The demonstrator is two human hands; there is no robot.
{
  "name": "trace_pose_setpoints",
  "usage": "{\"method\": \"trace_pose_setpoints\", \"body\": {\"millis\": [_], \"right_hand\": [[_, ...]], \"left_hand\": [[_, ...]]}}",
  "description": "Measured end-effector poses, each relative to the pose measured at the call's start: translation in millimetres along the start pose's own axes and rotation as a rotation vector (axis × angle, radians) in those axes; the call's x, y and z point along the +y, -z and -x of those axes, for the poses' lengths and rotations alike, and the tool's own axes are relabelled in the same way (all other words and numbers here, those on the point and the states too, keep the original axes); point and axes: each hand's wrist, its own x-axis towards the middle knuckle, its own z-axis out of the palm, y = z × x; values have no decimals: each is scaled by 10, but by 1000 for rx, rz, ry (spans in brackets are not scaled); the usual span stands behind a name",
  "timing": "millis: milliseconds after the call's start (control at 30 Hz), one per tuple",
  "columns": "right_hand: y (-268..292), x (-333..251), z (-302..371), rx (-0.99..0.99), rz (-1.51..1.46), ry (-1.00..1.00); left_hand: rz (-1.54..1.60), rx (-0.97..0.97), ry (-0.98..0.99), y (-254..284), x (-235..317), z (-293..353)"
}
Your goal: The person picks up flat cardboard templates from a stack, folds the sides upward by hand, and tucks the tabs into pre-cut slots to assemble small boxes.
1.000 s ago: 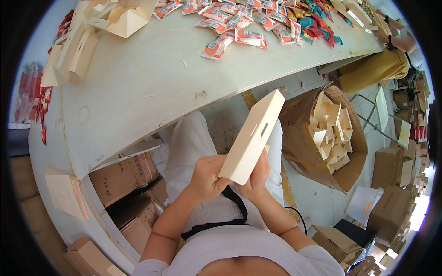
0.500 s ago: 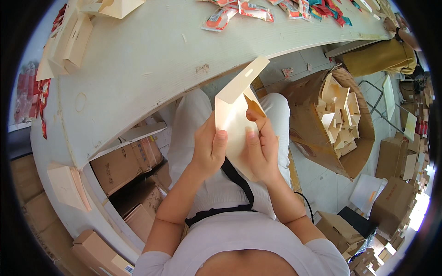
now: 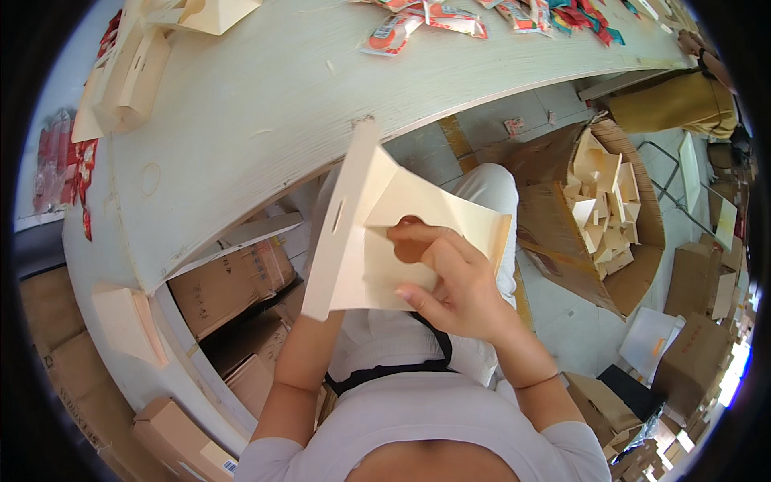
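Note:
A cream cardboard carton (image 3: 474, 217) is held above my lap, partly folded, with a slotted flap (image 3: 341, 217) standing along its left side. A scalloped cutout shows in its middle panel. My right hand (image 3: 458, 277) is at that cutout, index finger reaching over the hole and thumb against the panel below, fingers bent around the card. Behind the carton, my left hand is hidden; only the left forearm (image 3: 307, 357) shows, leading up under the flap.
A pale table (image 3: 265, 120) curves across the far and left sides. Red-and-white packets (image 3: 393, 34) and folded cartons (image 3: 144, 76) lie on it. To the right stands a large brown box (image 3: 546, 193) full of cream cartons (image 3: 602, 209). Another person's hand (image 3: 689, 42) shows at far right.
The carton has turned and tipped, so its slotted flap now points left and the cutout panel faces up. My left hand has gone out of sight behind it.

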Motion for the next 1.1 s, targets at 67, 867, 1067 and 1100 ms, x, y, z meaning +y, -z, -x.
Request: {"method": "trace_pose_setpoints", "body": {"millis": [67, 867, 1067, 1100], "right_hand": [[-70, 20, -14, -50, 44, 92], [-51, -9, -107, -493, -121, 145], [-178, 42, -123, -394, -237, 98], [-187, 48, -118, -391, -210, 101]], "left_hand": [[158, 148, 135, -150, 65, -36], [284, -51, 111, -122, 64, 34], [319, -6, 122, -60, 67, 47], [333, 0, 126, -40, 73, 30]]}}
